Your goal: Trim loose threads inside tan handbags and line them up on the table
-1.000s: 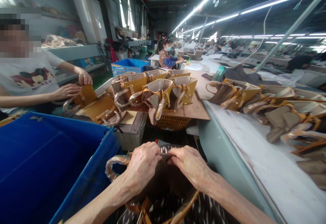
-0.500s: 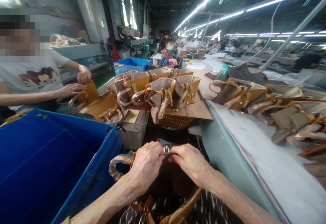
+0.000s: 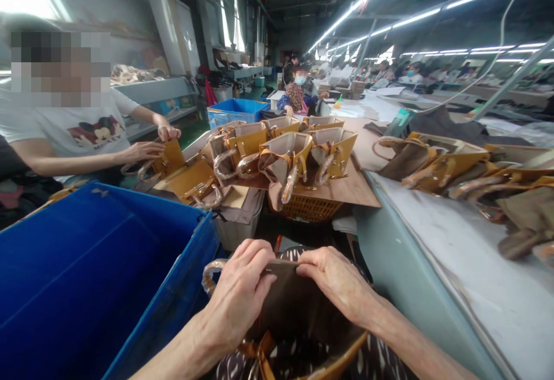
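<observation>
A handbag (image 3: 298,308) with a brown lining and mustard-yellow trim sits on my lap, its mouth facing up. My right hand (image 3: 341,282) pinches the far rim of the bag between thumb and fingers. Just left of it, my left hand (image 3: 242,279) grips the same rim, fingers over the outer side and thumb on the lining side. A plastic-wrapped handle (image 3: 210,275) shows beyond my left hand. Yellow straps (image 3: 264,348) lie on the near side, partly cut off by the frame. The bag's outer far side is hidden.
A big blue bin (image 3: 142,241) stands at my left. Several finished-looking yellow handbags (image 3: 285,152) stand on a board ahead, and more bags (image 3: 450,161) line the white worktable (image 3: 459,264) at right. At left a co-worker (image 3: 97,138) handles a yellow bag.
My left hand has shifted along the rim, opening a gap from my right hand, and its thumb now shows. More of the lining is visible. The whole view has swung slightly left.
</observation>
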Action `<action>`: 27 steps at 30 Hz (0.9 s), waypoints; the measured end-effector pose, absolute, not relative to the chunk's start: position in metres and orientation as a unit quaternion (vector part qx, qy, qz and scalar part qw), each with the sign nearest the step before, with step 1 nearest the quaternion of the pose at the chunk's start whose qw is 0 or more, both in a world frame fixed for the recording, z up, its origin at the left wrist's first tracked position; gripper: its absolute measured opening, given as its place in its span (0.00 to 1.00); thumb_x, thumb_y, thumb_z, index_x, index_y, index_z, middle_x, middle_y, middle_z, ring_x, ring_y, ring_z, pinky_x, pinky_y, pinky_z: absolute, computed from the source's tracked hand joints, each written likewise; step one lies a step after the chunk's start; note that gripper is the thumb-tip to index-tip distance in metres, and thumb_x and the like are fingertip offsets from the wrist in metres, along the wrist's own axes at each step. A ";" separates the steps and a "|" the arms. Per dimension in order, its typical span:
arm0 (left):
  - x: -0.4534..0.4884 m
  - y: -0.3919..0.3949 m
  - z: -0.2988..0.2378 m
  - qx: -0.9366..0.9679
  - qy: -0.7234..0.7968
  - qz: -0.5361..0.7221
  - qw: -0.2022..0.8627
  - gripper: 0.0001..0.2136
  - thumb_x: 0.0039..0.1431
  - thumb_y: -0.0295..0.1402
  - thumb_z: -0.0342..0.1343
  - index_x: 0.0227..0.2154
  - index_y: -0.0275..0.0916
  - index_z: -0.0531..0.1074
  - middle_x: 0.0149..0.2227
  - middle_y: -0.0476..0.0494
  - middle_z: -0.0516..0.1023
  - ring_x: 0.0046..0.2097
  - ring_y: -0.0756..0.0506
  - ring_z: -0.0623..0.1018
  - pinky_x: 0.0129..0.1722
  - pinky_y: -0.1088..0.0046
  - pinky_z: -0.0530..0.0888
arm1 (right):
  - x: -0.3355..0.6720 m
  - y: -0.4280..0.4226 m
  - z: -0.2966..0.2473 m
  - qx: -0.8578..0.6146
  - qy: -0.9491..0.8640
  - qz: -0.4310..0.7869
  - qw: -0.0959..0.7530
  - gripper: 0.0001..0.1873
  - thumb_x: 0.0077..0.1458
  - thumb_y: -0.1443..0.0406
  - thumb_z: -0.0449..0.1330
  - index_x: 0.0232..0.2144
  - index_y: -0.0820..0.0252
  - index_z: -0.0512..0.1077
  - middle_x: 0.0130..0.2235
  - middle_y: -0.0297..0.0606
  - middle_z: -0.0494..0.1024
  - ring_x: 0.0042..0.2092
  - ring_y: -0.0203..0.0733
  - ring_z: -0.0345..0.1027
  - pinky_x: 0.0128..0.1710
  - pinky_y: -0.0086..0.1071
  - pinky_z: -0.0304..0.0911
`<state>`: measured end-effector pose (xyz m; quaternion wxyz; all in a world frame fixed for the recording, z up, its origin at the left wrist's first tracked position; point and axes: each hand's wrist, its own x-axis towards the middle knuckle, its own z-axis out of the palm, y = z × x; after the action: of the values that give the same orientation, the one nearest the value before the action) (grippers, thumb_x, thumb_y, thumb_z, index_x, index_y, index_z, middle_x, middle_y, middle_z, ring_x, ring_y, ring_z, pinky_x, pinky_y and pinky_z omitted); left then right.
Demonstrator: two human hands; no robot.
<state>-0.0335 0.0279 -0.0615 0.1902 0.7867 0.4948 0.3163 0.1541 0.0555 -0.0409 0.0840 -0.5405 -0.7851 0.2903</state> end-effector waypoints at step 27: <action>-0.022 0.028 -0.061 0.782 0.574 0.191 0.150 0.08 0.52 0.19 0.47 0.28 0.38 0.65 0.36 0.47 0.68 0.40 0.45 0.65 0.39 0.67 0.65 | 0.149 0.049 -0.038 -0.575 -0.779 0.243 0.060 0.12 0.55 0.66 0.53 0.23 0.54 0.72 0.26 0.31 0.76 0.32 0.38 0.68 0.30 0.28 0.51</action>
<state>-0.0224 0.0277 -0.0609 0.1505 0.7817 0.5744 0.1910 0.1486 0.0487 -0.0378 0.0598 -0.5748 -0.7790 0.2434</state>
